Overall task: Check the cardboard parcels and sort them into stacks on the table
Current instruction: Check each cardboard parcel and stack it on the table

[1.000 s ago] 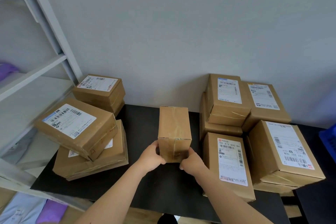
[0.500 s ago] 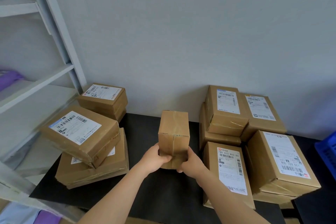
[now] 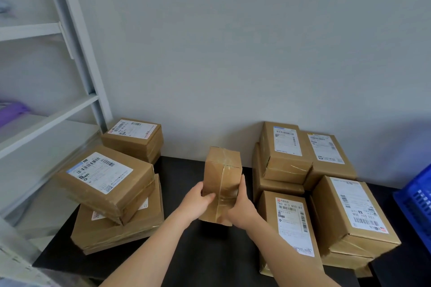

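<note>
The small brown taped cardboard parcel (image 3: 222, 184) stands on end over the middle of the black counter (image 3: 184, 171), turned so its taped seam faces the wearer, probably to hunt for a label, since none shows. The left hand (image 3: 196, 200) and right hand (image 3: 240, 207) each wrap a lower side, fingers closed on it. Labelled brown parcel stacks sit left (image 3: 109, 193) and right (image 3: 326, 196), labels up for reading.

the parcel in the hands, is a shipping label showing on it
No, the held parcel shows only bare cardboard and clear tape between the left hand and right hand.
</note>
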Demonstrator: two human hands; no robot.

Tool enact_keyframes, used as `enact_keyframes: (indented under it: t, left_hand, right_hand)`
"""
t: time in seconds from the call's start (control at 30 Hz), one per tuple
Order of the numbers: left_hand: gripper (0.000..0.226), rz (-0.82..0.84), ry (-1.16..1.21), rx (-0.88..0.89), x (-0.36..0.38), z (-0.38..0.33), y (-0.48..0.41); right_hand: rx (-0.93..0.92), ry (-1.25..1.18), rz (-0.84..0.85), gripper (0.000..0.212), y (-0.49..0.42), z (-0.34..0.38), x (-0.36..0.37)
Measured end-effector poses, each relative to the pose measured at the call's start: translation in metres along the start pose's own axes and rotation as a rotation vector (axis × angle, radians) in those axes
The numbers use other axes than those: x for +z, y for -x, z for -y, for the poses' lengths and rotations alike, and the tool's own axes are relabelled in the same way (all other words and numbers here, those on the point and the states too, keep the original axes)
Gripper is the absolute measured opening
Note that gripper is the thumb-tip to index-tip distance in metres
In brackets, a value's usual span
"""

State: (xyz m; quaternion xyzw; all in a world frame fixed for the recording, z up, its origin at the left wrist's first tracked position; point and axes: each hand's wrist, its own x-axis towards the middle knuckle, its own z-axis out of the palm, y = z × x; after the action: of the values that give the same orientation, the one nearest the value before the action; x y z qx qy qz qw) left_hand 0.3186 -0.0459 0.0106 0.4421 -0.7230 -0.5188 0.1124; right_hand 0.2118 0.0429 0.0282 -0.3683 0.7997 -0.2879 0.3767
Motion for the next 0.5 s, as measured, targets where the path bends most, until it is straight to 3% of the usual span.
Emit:
enact_keyframes:
  t: [0.3,0.5]
  left_hand:
    - [0.052,-0.068,0.136,0.026,-0.006,-0.011,-0.004]
    - [0.055,-0.079,0.256,-0.003,-0.014,-0.013,-0.006]
  right_hand:
    - [-0.062,0.014,-0.102,0.133,-0.001,0.014,-0.011]
    - [-0.180,0.136,0.014,0.134,0.002,0.019,-0.008]
